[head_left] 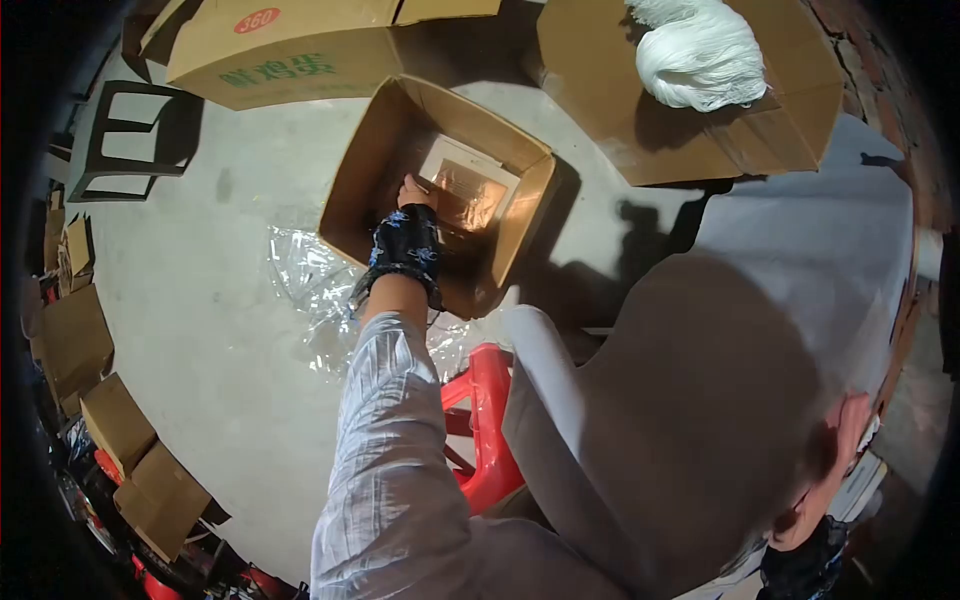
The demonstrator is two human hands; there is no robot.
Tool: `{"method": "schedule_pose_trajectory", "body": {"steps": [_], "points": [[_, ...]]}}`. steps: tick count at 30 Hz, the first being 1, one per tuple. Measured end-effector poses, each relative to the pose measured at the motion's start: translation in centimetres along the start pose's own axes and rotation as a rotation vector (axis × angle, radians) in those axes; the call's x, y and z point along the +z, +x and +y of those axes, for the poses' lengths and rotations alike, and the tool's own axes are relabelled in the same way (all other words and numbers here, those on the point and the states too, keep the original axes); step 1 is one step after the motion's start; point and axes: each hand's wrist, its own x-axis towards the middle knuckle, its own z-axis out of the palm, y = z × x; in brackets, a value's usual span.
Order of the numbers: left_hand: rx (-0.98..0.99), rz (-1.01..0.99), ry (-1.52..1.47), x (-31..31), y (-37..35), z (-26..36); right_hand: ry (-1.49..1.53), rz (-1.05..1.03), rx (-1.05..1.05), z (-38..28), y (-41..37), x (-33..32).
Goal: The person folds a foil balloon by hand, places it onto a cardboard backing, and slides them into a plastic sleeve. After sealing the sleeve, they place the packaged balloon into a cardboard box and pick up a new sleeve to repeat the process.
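Note:
My left hand [416,192] reaches down into an open cardboard box [349,170] on the floor, its fingers curled by the left edge of a flat, shiny plastic-wrapped packet [468,190]. What they grip, if anything, is too small to tell. A dark flowered cuff covers the wrist below a pale striped sleeve. At the lower right, my right hand [818,490] lies along the edge of a large grey cloth [700,340]. It is seen from the side and partly in shadow, so its finger shape is unclear.
Clear plastic film [310,270] lies left of the box. A red stool [490,430] stands below it. Behind are a large carton [300,60] and another [600,90] bearing white yarn [705,60]. A dark stool frame [130,145] and flattened cardboard [165,495] are at the left.

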Motion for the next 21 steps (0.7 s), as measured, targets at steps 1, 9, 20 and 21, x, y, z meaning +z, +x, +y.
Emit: {"method": "schedule_pose_trajectory", "body": {"steps": [1,9,20,21], "points": [[0.004,0.011,0.003,0.0,-0.4,0.2,-0.007,-0.036,-0.021,0.4,-0.2,-0.2],[-0.034,0.182,0.210,-1.5,-9.0,8.7,-0.020,-0.117,-0.110,2.2,-0.7,-0.6],[0.061,0.014,0.172,-5.9,-15.9,14.4,0.015,-0.088,-0.228,2.2,-0.3,-0.4],[0.051,-0.017,0.216,-6.1,-15.8,14.6,0.017,-0.088,-0.218,2.1,-0.3,-0.5]]}}
